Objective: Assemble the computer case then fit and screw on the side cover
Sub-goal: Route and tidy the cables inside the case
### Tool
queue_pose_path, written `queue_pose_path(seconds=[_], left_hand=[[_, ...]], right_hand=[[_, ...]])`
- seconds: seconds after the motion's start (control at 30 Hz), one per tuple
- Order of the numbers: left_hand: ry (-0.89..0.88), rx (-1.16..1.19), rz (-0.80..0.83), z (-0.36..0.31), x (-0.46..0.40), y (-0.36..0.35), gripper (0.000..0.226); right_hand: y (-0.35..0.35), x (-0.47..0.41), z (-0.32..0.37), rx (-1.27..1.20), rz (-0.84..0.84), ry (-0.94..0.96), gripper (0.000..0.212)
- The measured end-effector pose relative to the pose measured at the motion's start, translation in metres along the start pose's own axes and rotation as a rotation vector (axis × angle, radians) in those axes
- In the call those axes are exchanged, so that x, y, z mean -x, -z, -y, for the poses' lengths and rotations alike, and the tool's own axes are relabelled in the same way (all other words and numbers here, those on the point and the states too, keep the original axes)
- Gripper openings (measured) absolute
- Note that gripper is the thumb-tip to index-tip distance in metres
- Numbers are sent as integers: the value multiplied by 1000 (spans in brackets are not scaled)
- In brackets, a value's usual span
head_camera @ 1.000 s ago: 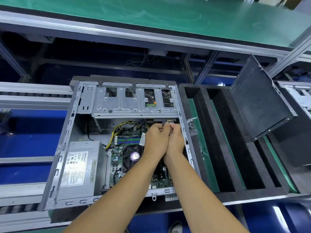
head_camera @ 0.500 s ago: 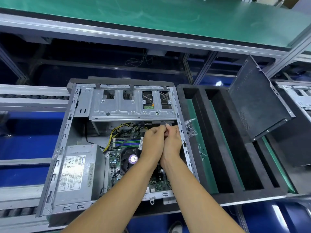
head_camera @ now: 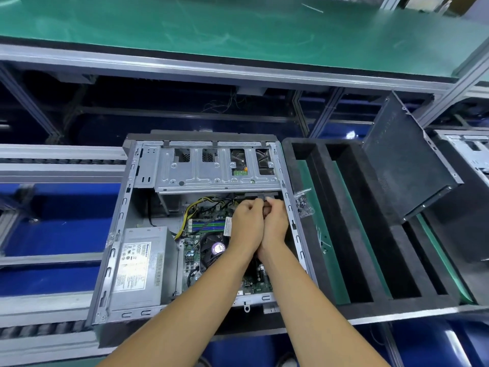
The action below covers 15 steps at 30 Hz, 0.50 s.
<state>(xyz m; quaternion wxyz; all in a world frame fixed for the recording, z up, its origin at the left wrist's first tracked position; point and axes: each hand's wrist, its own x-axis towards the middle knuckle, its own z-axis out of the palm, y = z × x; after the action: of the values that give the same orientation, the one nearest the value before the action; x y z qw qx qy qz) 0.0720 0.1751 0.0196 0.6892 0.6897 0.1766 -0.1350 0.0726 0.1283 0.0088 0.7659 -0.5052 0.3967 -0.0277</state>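
An open grey computer case (head_camera: 119,229) lies on its side, showing the drive cage (head_camera: 211,170), power supply (head_camera: 140,266) and motherboard (head_camera: 209,234). Both hands are inside it, pressed together just under the drive cage. My left hand (head_camera: 246,226) and my right hand (head_camera: 275,223) have their fingers curled around a dark connector (head_camera: 260,195) at the cage's lower edge. The dark side cover (head_camera: 404,165) leans upright to the right, apart from the case. A small bag of screws (head_camera: 304,202) lies beside the case's right wall.
A black foam tray (head_camera: 352,234) with long slots sits right of the case. Another open case (head_camera: 471,154) stands at the far right. A green-topped shelf (head_camera: 238,30) runs overhead behind, and roller rails (head_camera: 53,165) extend to the left.
Both hands have stayed clasped at the connector under the drive cage, shifting only slightly. The view has moved a little.
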Motion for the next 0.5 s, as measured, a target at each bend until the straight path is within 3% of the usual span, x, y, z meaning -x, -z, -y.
queue_pose_path(seconds=[0.1,0.17,0.27,0.33,0.43,0.5], left_hand=[[-5,-105,116,-12,5,11,20],[-29,-337,253,-24,1,29,18],[-238,-760,395,-42,-10,70,17],[-348,-1000,546,-48,-14,95,32],[-308,-1226,916,-36,-14,119,61],[-359,-1326,993,-22,-11,125,72]], right_hand=[[-2,9,2,-6,-5,-17,19],[-6,14,3,25,19,-53,29],[-11,18,6,108,-7,-142,51],[-12,19,8,78,-11,-159,40],[-15,21,12,-147,-20,-216,28],[-18,23,11,-263,-44,-237,30]])
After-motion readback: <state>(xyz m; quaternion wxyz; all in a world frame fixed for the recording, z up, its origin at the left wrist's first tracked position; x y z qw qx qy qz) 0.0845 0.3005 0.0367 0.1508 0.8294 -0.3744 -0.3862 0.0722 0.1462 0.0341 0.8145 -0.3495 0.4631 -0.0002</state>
